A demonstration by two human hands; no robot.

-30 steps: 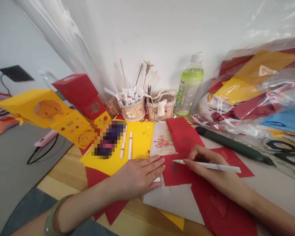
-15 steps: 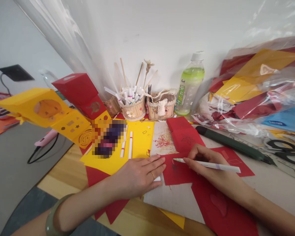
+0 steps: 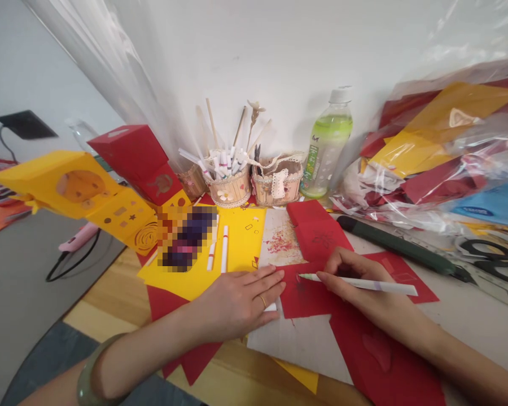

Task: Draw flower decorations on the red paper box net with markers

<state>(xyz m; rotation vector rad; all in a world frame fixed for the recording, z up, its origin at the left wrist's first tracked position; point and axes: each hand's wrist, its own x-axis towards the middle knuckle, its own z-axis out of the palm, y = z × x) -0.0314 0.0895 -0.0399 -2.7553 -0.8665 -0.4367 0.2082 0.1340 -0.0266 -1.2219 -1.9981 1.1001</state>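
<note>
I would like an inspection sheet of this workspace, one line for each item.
Surface: wooden table with a pale board.
Job's things: green-tipped pen, its tip beside faint marks on a red sheet.
Clutter: white markers lying on yellow paper; scissors; dark green tool.
Grips: right hand holds the pen; left hand lies flat, touching the red sheet.
Cables: black cable by a pink device; another cable below a black panel.
Surroundings: pale wall; bottle of green liquid; transparent bag of paper.

A craft workspace: red card (image 3: 307,304), pot of markers (image 3: 232,196), scissors (image 3: 489,260), bagged paper scraps (image 3: 440,148).
</note>
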